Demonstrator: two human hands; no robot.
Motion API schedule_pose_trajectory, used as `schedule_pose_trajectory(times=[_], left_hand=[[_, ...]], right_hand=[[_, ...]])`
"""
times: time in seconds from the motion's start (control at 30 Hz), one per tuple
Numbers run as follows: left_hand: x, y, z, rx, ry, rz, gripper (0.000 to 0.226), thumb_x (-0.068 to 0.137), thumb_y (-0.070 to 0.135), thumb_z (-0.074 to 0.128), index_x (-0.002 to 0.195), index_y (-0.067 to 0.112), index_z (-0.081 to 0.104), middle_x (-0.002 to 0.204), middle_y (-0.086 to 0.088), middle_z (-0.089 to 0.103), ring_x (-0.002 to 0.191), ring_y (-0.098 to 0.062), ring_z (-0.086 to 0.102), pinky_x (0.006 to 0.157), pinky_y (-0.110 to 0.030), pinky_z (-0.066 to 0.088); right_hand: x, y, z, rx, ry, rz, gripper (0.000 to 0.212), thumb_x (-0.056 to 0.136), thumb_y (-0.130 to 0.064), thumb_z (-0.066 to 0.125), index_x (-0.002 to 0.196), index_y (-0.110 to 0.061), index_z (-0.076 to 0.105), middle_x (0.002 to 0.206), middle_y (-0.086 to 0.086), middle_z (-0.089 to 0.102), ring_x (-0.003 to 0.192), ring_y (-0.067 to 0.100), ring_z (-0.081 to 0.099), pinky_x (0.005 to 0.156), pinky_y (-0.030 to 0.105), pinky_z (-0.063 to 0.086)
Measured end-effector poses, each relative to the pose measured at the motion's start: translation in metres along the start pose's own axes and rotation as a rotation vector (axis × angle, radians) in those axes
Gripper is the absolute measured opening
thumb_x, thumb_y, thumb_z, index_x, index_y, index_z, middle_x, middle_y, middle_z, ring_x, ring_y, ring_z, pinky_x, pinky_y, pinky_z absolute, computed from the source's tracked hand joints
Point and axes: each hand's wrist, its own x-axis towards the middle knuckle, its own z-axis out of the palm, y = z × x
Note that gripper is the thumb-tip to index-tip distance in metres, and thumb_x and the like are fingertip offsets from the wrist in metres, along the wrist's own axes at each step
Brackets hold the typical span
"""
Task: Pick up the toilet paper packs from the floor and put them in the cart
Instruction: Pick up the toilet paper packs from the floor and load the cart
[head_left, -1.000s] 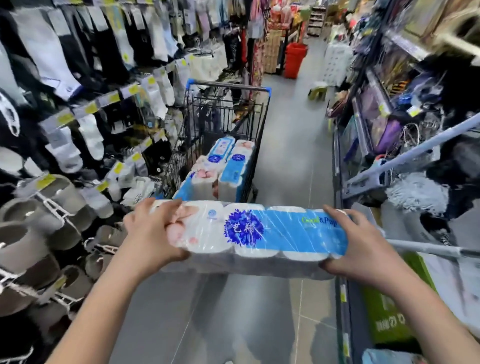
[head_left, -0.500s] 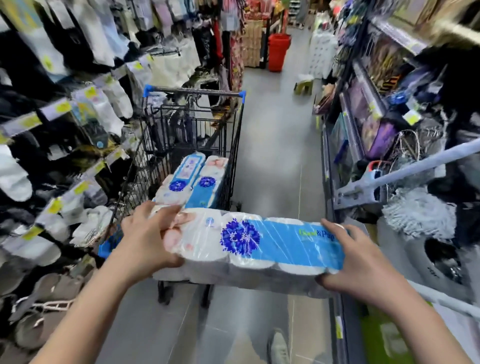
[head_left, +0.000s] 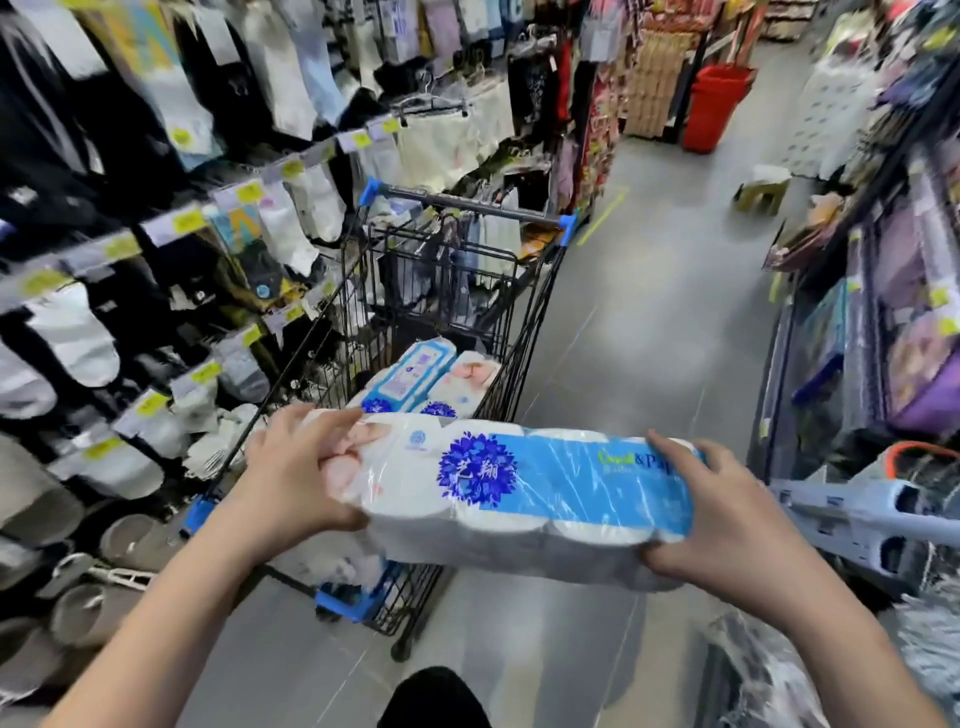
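A long white-and-blue toilet paper pack (head_left: 524, 493) with a dark blue flower print lies level between my hands, over the near end of the cart. My left hand (head_left: 296, 475) grips its left end, fingers curled over the top. At the right end my right hand (head_left: 711, 519) holds it, thumb on top and fingers underneath. The black wire cart (head_left: 524, 332) with blue corners stands just ahead. Two similar packs (head_left: 431, 379) lie side by side in its basket, partly hidden by the held pack.
Sock and slipper racks (head_left: 156, 291) line the left side, close against the cart. Shelves of goods (head_left: 883, 338) and a grey pole (head_left: 857, 514) crowd the right. Grey floor aisle (head_left: 649, 312) runs ahead to a red bin (head_left: 714, 106) and a small stool (head_left: 761, 192).
The view has closed in on the cart, and the held pack now hangs over its near end. Both hands keep the same grip.
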Motion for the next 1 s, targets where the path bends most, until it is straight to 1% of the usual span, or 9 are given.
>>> schedule_pose_trajectory(times=[0.1, 0.27, 0.4, 0.53, 0.6, 0.7, 0.83, 0.9, 1.0], left_hand=[[0.027, 0.0, -0.004, -0.01, 0.023, -0.06, 0.114, 0.033, 0.048, 0.085, 0.139, 0.051, 0.043, 0.145, -0.001, 0.026, 0.136, -0.031, 0.028, 0.114, -0.047, 0.03], [0.069, -0.017, -0.015, -0.038, 0.072, -0.161, 0.11, 0.042, 0.038, 0.09, 0.139, 0.054, 0.04, 0.145, 0.005, 0.025, 0.134, -0.03, 0.027, 0.11, -0.047, 0.032], [0.099, -0.043, -0.024, -0.095, 0.125, -0.217, 0.109, 0.041, 0.041, 0.09, 0.138, 0.054, 0.041, 0.143, 0.006, 0.027, 0.134, -0.029, 0.028, 0.11, -0.046, 0.032], [0.128, -0.071, -0.026, -0.158, 0.173, -0.285, 0.111, 0.034, 0.048, 0.086, 0.136, 0.055, 0.041, 0.151, -0.001, 0.026, 0.14, -0.031, 0.027, 0.112, -0.041, 0.027], [0.138, -0.083, -0.026, -0.181, 0.212, -0.321, 0.112, 0.032, 0.051, 0.082, 0.135, 0.055, 0.041, 0.153, -0.003, 0.026, 0.142, -0.03, 0.025, 0.113, -0.039, 0.023], [0.145, -0.097, -0.024, -0.201, 0.249, -0.413, 0.112, 0.037, 0.048, 0.085, 0.14, 0.051, 0.04, 0.152, -0.003, 0.025, 0.142, -0.029, 0.023, 0.115, -0.04, 0.021], [0.146, -0.108, -0.02, -0.223, 0.33, -0.535, 0.109, 0.045, 0.04, 0.088, 0.142, 0.049, 0.04, 0.152, -0.001, 0.02, 0.136, -0.032, 0.022, 0.111, -0.04, 0.025], [0.145, -0.115, -0.016, -0.227, 0.371, -0.583, 0.108, 0.045, 0.039, 0.087, 0.142, 0.047, 0.041, 0.154, -0.002, 0.017, 0.138, -0.033, 0.02, 0.113, -0.04, 0.023], [0.145, -0.124, -0.013, -0.242, 0.423, -0.675, 0.105, 0.05, 0.035, 0.088, 0.143, 0.046, 0.04, 0.153, -0.001, 0.015, 0.135, -0.031, 0.018, 0.112, -0.04, 0.027]], right_hand=[[0.048, -0.006, -0.008, -0.032, -0.029, -0.061, 0.11, 0.05, -0.055, 0.064, 0.154, -0.041, 0.032, 0.142, -0.003, 0.042, 0.13, 0.024, 0.05, 0.11, 0.036, 0.042], [0.133, -0.035, -0.013, -0.04, -0.064, -0.141, 0.11, 0.05, -0.055, 0.065, 0.153, -0.046, 0.029, 0.136, -0.007, 0.043, 0.124, 0.024, 0.052, 0.105, 0.036, 0.046], [0.196, -0.075, -0.022, -0.112, -0.094, -0.242, 0.107, 0.051, -0.053, 0.066, 0.152, -0.046, 0.03, 0.14, -0.006, 0.043, 0.128, 0.022, 0.051, 0.107, 0.032, 0.043], [0.254, -0.115, -0.027, -0.17, -0.11, -0.321, 0.107, 0.052, -0.054, 0.067, 0.152, -0.046, 0.031, 0.142, -0.007, 0.043, 0.13, 0.02, 0.05, 0.107, 0.03, 0.042], [0.282, -0.135, -0.025, -0.201, -0.107, -0.375, 0.107, 0.052, -0.053, 0.071, 0.152, -0.045, 0.033, 0.141, -0.004, 0.044, 0.128, 0.022, 0.052, 0.104, 0.03, 0.042], [0.32, -0.165, -0.018, -0.229, -0.108, -0.457, 0.108, 0.053, -0.049, 0.078, 0.152, -0.041, 0.037, 0.141, 0.002, 0.046, 0.129, 0.025, 0.051, 0.102, 0.033, 0.044], [0.37, -0.2, 0.001, -0.262, -0.165, -0.562, 0.115, 0.055, -0.045, 0.084, 0.156, -0.042, 0.03, 0.143, 0.004, 0.043, 0.128, 0.027, 0.051, 0.104, 0.034, 0.043], [0.396, -0.22, 0.011, -0.285, -0.189, -0.645, 0.117, 0.055, -0.044, 0.087, 0.158, -0.038, 0.03, 0.142, 0.006, 0.043, 0.128, 0.029, 0.052, 0.105, 0.036, 0.044], [0.429, -0.253, 0.028, -0.318, -0.213, -0.757, 0.115, 0.06, -0.04, 0.089, 0.158, -0.033, 0.031, 0.144, 0.011, 0.043, 0.13, 0.032, 0.052, 0.105, 0.037, 0.043]])
